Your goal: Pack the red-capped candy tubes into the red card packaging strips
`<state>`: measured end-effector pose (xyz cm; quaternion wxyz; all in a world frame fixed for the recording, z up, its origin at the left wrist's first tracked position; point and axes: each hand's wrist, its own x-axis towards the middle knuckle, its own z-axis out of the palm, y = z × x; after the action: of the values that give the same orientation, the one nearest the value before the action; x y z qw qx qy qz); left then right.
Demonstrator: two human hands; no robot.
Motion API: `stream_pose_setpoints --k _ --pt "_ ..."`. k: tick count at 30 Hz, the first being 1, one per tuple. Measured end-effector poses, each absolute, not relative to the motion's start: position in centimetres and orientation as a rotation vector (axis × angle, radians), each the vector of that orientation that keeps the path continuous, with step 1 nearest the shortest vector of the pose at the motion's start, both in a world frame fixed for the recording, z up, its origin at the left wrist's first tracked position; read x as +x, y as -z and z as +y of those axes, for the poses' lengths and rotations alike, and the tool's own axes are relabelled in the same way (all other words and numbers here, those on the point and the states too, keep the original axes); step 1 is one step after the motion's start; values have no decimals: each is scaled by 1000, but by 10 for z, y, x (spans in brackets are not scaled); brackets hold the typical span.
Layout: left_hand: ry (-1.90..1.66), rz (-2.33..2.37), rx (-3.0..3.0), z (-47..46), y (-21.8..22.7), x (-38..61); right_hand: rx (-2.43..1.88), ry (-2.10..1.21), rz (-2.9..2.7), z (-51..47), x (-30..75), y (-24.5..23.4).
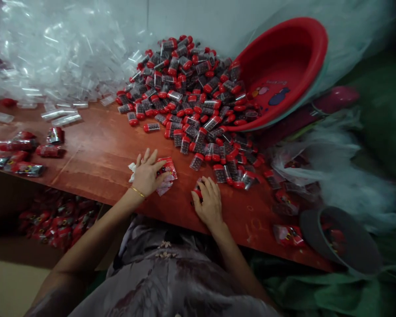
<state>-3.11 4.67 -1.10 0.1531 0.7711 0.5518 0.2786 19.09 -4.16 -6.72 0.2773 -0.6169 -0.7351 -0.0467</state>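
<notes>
My left hand (145, 175) lies with its fingers spread on the reddish table. Under and beside it is a flat red printed plastic sleeve (170, 167), partly covered by my thumb. A scrap of white material (132, 167) pokes out on the hand's other side. My right hand (209, 200) curls around a small red-capped container (198, 190), mostly hidden by the fingers. Just beyond both hands spreads a big heap of clear containers with red caps (185, 97), dark contents showing through their walls.
A red basin (284, 66) leans tipped beside the heap. Clear plastic tubes (61, 115) and bags (69, 48) lie at the back left. Wrapped red containers (26, 168) sit at the left edge, above an open box of more (59, 220). A grey bowl (359, 242) stands at right.
</notes>
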Motion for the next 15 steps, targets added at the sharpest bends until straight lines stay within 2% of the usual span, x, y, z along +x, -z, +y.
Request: stream_pose_setpoints --k 4,15 --pt "-540 1627 2355 52 24 -25 -1651 100 -1943 -38 192 68" --pt "-595 1688 2415 40 33 -20 -1611 171 -1895 -38 191 67"
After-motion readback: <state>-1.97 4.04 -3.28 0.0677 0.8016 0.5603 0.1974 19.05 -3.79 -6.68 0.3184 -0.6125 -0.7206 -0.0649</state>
